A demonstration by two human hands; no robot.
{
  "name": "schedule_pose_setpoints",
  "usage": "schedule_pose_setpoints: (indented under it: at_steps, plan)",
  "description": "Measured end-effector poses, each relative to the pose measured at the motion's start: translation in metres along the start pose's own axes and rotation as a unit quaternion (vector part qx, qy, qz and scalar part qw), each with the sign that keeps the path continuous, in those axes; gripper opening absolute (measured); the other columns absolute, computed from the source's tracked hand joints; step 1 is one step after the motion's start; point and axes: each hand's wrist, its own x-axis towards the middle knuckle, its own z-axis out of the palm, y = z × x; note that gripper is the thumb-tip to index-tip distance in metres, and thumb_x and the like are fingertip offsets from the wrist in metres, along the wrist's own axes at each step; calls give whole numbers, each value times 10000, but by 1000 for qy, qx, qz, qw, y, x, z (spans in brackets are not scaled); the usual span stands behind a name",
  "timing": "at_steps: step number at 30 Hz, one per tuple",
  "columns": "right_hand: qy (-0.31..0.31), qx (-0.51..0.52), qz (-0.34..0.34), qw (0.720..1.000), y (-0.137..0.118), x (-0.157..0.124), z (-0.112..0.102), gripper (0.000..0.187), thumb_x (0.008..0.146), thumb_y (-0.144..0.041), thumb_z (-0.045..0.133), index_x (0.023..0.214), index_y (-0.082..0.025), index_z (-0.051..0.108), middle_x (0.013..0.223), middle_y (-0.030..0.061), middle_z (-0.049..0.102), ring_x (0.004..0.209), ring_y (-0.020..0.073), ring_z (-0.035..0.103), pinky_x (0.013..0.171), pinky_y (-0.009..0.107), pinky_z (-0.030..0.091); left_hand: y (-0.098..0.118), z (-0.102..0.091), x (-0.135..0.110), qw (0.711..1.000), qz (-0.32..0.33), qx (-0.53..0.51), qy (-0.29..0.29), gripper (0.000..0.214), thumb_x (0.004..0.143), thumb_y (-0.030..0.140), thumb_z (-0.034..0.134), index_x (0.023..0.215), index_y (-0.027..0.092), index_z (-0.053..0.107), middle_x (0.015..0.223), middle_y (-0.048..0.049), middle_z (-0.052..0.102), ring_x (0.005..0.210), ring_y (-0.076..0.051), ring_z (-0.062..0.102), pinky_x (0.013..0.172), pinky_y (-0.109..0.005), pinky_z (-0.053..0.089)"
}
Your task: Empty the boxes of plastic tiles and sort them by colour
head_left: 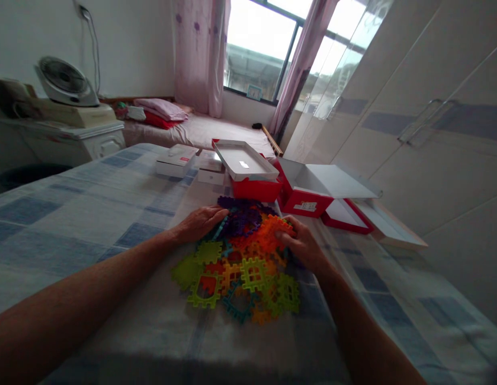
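Note:
A pile of flat plastic interlocking building pieces with notched edges lies on the checked cloth in front of me. At the pile's far left edge, my left hand (203,222) has its fingers closed against a teal piece (221,226); part of its grip is hidden. Beside it are purple pieces (245,220). My right hand (302,245) grips orange pieces (271,233) on the right side, thumb on top. Nearer to me lie a yellow-green window-shaped piece (254,274), a yellow-green frame (205,290) and a teal ring-like piece (238,302).
Behind the pile sits a red box (256,190) with a white-lined lid (246,162) on it. An open red box (304,199) and further lids stand to the right. Two small white boxes (176,160) are at the back left. A fan (66,80) rests on a cabinet.

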Motion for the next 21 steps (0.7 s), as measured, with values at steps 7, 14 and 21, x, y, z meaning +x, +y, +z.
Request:
schedule_pose_setpoints:
  at_steps: [7,14,21]
  plan:
    - [123,258,72,955,12,8,-14,319,738,-375,666,996,-197,607,926,16,682,769,149,635,727,267,507,-1,0,1,1000,1,1,-1,515,865,560,316,780,213,687,813,-40,710,856,-201,639,831,-266,472]
    - [216,265,152,927,29,-5,-77,215,686,-273,648,876,-174,624,942,59,694,786,150,656,697,270,552,-6,-1,2,1000,-3,12,-16,561,863,576,283,945,224,712,1012,-56,710,944,-235,636,905,-307,450]
    - [411,-2,250,876,74,-44,-154,180,666,-280,593,808,-169,589,838,96,679,808,222,652,685,368,548,-10,0,2,1000,6,17,-21,573,871,580,274,1014,232,707,1053,-54,704,998,-249,625,917,-306,439]
